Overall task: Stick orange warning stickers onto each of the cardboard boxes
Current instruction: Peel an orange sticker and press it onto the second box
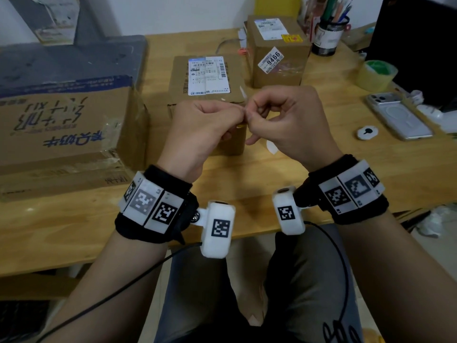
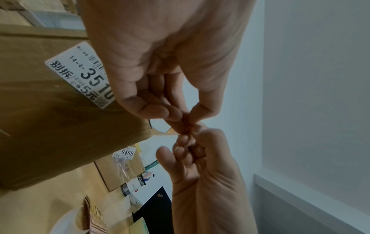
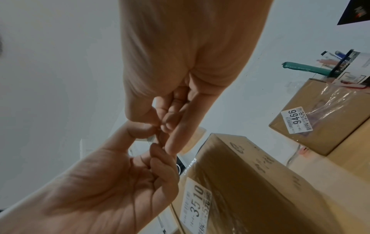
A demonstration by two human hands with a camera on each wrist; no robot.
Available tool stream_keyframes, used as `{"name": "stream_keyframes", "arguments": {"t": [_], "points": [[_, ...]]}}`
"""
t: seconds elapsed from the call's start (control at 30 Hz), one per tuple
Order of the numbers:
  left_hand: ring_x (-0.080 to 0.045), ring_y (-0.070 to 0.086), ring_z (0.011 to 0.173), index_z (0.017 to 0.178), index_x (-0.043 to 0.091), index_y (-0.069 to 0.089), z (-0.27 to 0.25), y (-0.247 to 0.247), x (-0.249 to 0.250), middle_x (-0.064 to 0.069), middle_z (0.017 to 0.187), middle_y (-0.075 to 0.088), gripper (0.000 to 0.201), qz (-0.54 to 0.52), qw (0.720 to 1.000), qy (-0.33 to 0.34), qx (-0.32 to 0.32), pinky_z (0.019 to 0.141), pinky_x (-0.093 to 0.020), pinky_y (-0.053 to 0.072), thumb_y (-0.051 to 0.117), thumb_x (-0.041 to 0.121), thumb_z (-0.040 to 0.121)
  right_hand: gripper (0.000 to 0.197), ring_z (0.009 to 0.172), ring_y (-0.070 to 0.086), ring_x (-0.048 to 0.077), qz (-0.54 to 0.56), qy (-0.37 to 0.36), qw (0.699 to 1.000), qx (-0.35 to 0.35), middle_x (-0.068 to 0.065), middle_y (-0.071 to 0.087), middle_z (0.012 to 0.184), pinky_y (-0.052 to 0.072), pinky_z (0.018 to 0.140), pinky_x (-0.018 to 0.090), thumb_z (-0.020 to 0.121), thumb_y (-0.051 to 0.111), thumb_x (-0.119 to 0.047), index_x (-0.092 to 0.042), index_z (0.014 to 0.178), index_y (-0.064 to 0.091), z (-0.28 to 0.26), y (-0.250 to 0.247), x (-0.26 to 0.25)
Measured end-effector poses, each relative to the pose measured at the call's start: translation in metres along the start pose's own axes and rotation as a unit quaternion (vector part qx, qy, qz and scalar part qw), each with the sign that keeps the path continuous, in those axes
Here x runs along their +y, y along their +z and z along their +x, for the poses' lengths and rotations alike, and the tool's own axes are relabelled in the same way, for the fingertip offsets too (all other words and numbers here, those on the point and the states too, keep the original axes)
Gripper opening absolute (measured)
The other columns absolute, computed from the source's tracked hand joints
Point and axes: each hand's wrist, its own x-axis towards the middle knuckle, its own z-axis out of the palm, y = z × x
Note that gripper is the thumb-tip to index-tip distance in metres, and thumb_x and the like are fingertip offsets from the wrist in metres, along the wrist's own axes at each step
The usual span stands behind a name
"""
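Both hands meet in the air just above the middle cardboard box [image 1: 180, 78]. My left hand [image 1: 238, 114] and right hand [image 1: 249, 115] pinch one small sticker [image 1: 241, 125] between thumb and fingertips; only a sliver of orange shows under the fingers. A thin curled strip of the sticker [image 2: 170, 133] pokes out of the pinch in the left wrist view, and its pale edge [image 3: 149, 139] shows in the right wrist view. A large printed box [image 1: 69, 120] stands on the left. The far box [image 1: 279, 75] carries an orange sticker [image 1: 292, 38] on its top.
On the right of the wooden table [image 1: 321, 149] lie a phone [image 1: 398, 116], a tape roll [image 1: 376, 74] and a small white disc [image 1: 367, 132]. A pen cup [image 1: 327, 35] stands behind the far box. A white paper scrap [image 1: 272, 147] lies under my right hand.
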Motion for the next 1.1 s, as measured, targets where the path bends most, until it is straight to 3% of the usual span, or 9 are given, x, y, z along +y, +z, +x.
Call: {"name": "stream_keyframes", "arguments": {"t": [0.13,0.43,0.57,0.73,0.97,1.1], "points": [[-0.011,0.050,0.062,0.068,0.014,0.080,0.001,0.005,-0.001,-0.006,0.063,0.064,0.013,0.006,1.000,0.004,0.003,0.059,-0.026,0.042,0.068,0.010,0.071,0.006,0.067,0.057,0.041,-0.005,0.004,1.000,0.001,0.029,0.059,0.071,0.062,0.053,0.041,0.080,0.065,0.010,0.010,0.075,0.068,-0.002,-0.002,0.001],[-0.009,0.051,0.060,0.072,0.012,0.080,0.002,0.011,-0.004,-0.002,0.059,0.062,0.018,0.022,1.000,0.002,0.014,0.057,-0.021,0.044,0.068,0.004,0.081,0.010,0.068,0.055,0.045,0.030,0.014,0.999,-0.003,0.031,0.057,0.071,0.063,0.055,0.037,0.083,0.063,0.013,0.008,0.076,0.067,-0.003,-0.007,0.006],[-0.010,0.054,0.063,0.084,0.006,0.080,0.004,0.008,-0.004,-0.003,0.067,0.069,0.011,-0.003,1.000,-0.005,-0.003,0.060,-0.023,0.047,0.069,0.007,0.085,0.010,0.068,0.056,0.045,0.043,0.016,0.999,0.008,0.032,0.057,0.071,0.062,0.055,0.034,0.085,0.065,0.011,0.005,0.079,0.069,-0.001,-0.007,0.007],[-0.010,0.058,0.067,0.088,0.011,0.081,0.005,0.003,-0.004,-0.001,0.072,0.072,0.009,-0.018,0.999,-0.023,-0.028,0.063,-0.024,0.049,0.072,0.012,0.088,0.009,0.064,0.055,0.036,0.049,0.020,0.999,0.008,0.031,0.056,0.071,0.062,0.055,0.034,0.085,0.064,0.011,0.005,0.078,0.068,0.002,-0.007,0.010],[-0.010,0.056,0.064,0.083,0.011,0.080,0.006,0.004,-0.003,0.002,0.066,0.069,0.012,-0.014,1.000,-0.023,-0.014,0.061,-0.023,0.047,0.070,0.006,0.087,0.008,0.065,0.056,0.037,0.051,0.017,0.999,0.006,0.030,0.058,0.072,0.062,0.055,0.035,0.084,0.064,0.010,0.006,0.079,0.068,0.004,-0.005,0.011],[-0.011,0.054,0.063,0.083,0.009,0.079,0.005,0.003,-0.002,0.002,0.063,0.067,0.012,-0.018,1.000,-0.023,-0.008,0.061,-0.024,0.046,0.069,0.003,0.086,0.007,0.064,0.053,0.038,0.046,0.017,0.999,0.008,0.031,0.056,0.070,0.063,0.054,0.041,0.083,0.064,0.011,0.009,0.078,0.068,0.006,-0.003,0.009]]}}
